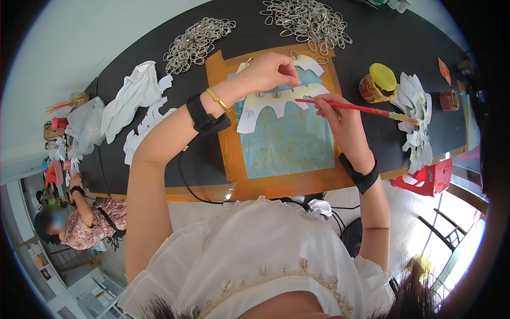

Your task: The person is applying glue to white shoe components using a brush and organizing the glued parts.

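Note:
A blue sheet point(287, 151), taped round with brown tape, lies on the table before me. On it rests a white scalloped piece point(249, 123) with a yellowish coated band. Small metal oval rings point(277, 94) sit along that band. Farther back is another such piece point(311, 65), partly behind my left hand. My left hand point(277, 70) is over these pieces with its fingertips pinched together; anything between them is hidden. In my right hand point(338, 112) is a red-handled brush point(361, 108), its handle end over the near piece and its yellowish bristles pointing right.
Two piles of metal rings point(305, 21) point(195, 43) lie at the back. On the right are a yellow-lidded jar point(379, 82), stacked white pieces point(417, 106) and a red stool point(433, 178). White cloth point(130, 98) lies left. Another person point(98, 220) sits farther left.

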`<state>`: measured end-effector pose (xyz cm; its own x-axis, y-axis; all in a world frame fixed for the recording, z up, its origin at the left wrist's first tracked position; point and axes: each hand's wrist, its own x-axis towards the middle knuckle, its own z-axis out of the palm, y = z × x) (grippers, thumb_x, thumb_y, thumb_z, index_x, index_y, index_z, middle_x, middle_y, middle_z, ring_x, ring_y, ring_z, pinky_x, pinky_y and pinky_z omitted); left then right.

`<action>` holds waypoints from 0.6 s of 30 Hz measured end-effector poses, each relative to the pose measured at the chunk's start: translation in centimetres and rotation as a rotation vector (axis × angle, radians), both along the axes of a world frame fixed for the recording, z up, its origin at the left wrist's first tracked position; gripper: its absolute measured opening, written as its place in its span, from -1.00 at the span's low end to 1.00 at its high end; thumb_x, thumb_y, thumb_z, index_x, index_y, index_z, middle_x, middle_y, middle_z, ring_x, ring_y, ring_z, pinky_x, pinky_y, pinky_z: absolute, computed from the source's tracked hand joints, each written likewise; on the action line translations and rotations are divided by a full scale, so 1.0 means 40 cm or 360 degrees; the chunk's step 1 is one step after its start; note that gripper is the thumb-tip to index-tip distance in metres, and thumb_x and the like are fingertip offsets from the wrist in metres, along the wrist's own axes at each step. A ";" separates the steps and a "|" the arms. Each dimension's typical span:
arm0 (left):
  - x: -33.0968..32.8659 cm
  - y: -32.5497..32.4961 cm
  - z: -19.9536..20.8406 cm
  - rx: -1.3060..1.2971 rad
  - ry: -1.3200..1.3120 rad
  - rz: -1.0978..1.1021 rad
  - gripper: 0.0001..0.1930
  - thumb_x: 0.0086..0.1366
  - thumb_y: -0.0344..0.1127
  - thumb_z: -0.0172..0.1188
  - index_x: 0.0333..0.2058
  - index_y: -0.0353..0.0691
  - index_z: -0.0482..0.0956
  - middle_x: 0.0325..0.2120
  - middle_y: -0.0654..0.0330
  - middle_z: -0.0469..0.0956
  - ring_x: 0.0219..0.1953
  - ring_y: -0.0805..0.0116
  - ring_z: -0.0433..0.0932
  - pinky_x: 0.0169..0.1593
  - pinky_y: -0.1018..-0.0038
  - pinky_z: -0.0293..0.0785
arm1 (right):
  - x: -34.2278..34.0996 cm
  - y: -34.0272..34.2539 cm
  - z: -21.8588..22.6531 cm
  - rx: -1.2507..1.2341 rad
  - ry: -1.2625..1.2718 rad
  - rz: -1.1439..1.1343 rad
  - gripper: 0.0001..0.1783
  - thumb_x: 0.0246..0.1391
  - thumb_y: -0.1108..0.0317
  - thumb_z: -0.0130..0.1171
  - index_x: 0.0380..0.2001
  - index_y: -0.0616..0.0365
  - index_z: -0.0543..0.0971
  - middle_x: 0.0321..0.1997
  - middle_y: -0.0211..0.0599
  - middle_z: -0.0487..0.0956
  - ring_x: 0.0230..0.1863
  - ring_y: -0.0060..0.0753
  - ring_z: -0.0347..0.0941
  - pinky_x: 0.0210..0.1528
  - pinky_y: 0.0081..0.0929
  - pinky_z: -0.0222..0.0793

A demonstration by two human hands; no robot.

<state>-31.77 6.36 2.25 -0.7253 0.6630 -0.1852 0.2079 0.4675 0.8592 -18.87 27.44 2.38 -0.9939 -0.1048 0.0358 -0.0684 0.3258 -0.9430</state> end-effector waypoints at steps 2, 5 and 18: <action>-0.003 0.000 0.003 0.0020 -0.0119 0.0038 -0.87 0.25 -0.37 0.33 -0.33 -0.31 0.61 -0.41 0.25 0.63 -0.36 0.53 0.57 -0.25 0.57 0.51 | -0.001 0.000 -0.002 -0.0012 -0.0025 -0.0008 -0.81 0.27 0.43 0.12 -0.14 0.32 0.57 -0.37 -0.27 0.60 -0.32 -0.49 0.55 -0.24 -0.56 0.42; -0.003 0.001 0.003 0.0081 -0.0283 0.0085 -0.88 0.25 -0.40 0.32 -0.33 -0.33 0.60 -0.43 0.24 0.63 -0.40 0.54 0.56 -0.27 0.57 0.51 | -0.002 0.001 -0.003 -0.0014 -0.0034 -0.0012 -0.81 0.27 0.43 0.12 -0.14 0.31 0.58 -0.37 -0.26 0.61 -0.32 -0.48 0.56 -0.24 -0.55 0.42; 0.006 0.000 -0.017 -0.0063 -0.0260 0.0092 -0.90 0.25 -0.41 0.31 -0.35 -0.31 0.60 -0.48 0.23 0.64 -0.47 0.55 0.61 -0.41 0.58 0.50 | -0.001 0.002 0.003 -0.0011 -0.0019 0.0014 -0.81 0.28 0.43 0.11 -0.14 0.32 0.57 -0.33 -0.26 0.62 -0.30 -0.47 0.58 -0.22 -0.55 0.44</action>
